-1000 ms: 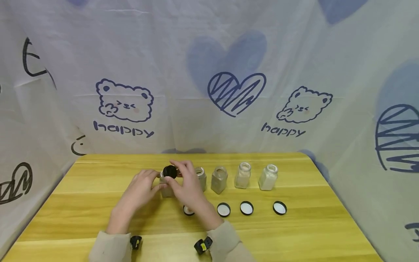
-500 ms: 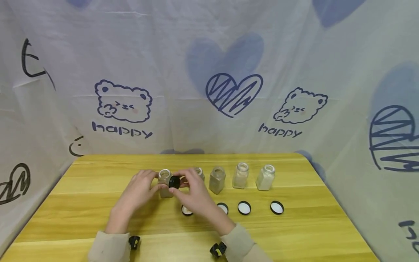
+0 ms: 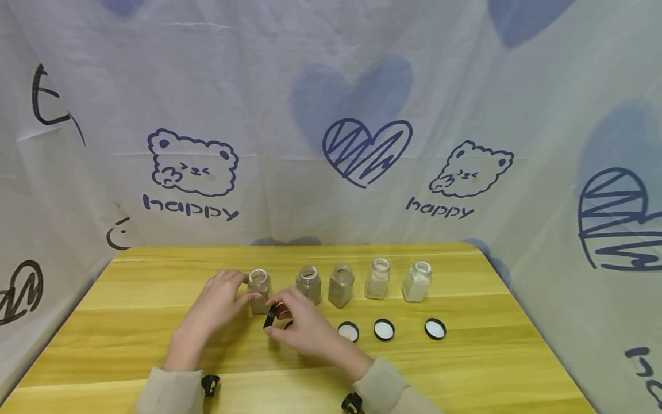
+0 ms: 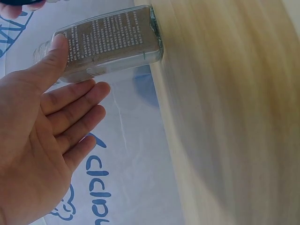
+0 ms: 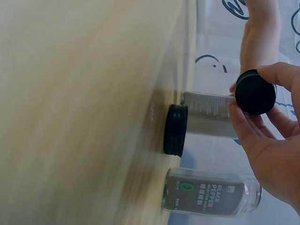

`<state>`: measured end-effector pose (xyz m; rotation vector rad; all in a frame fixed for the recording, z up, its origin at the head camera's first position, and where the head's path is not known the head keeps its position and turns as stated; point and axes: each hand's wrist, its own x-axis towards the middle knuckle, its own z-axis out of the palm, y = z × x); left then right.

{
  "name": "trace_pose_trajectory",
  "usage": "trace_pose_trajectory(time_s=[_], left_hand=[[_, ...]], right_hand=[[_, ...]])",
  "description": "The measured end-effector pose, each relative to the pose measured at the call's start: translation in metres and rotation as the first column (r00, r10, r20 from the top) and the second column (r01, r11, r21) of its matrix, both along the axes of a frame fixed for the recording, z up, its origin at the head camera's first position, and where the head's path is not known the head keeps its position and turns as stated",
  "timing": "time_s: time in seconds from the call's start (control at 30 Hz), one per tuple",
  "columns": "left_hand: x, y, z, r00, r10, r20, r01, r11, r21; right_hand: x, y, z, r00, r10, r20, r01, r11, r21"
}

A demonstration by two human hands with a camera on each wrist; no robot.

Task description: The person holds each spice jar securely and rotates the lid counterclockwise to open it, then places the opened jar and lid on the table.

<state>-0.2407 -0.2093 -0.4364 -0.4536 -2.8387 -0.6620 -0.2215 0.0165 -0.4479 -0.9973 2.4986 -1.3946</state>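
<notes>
My left hand (image 3: 214,302) holds an open glass spice jar (image 3: 260,290) at the left end of a row, upright on the table. In the left wrist view the thumb lies on the jar's printed side near the neck, the forefinger partly behind it; grey-brown powder shows through the glass (image 4: 112,40). Just right of the jar, my right hand (image 3: 305,328) pinches a black screw lid (image 3: 270,317) between thumb and fingers. That lid is tipped on edge, clear of the jar mouth; the right wrist view shows its black top (image 5: 255,93).
Several more uncapped spice jars stand rightward, including a black pepper jar (image 5: 206,192) and a pale-filled one (image 3: 417,283). In front lie upturned lids (image 3: 384,329) with white insides; another lid (image 5: 176,131) is partly behind my right hand in the head view. A printed cloth (image 3: 289,190) hangs behind the table.
The black lid has come away from above the jar mouth, moving right and down toward the table in my right hand, and has turned on edge. My left hand stays on the jar.
</notes>
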Motion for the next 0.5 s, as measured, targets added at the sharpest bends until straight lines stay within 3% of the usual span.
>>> trace_pose_trajectory(time_s=[0.1, 0.5], left_hand=[[0.0, 0.0, -0.001, 1.0, -0.001, -0.003, 0.001, 1.0, 0.0], [-0.001, 0.0, -0.001, 1.0, -0.003, 0.0, 0.003, 1.0, -0.005]], right_hand=[[0.0, -0.003, -0.004, 1.0, 0.024, 0.014, -0.025, 0.999, 0.036], [-0.003, -0.018, -0.016, 0.988, 0.114, -0.108, -0.082, 0.961, 0.263]])
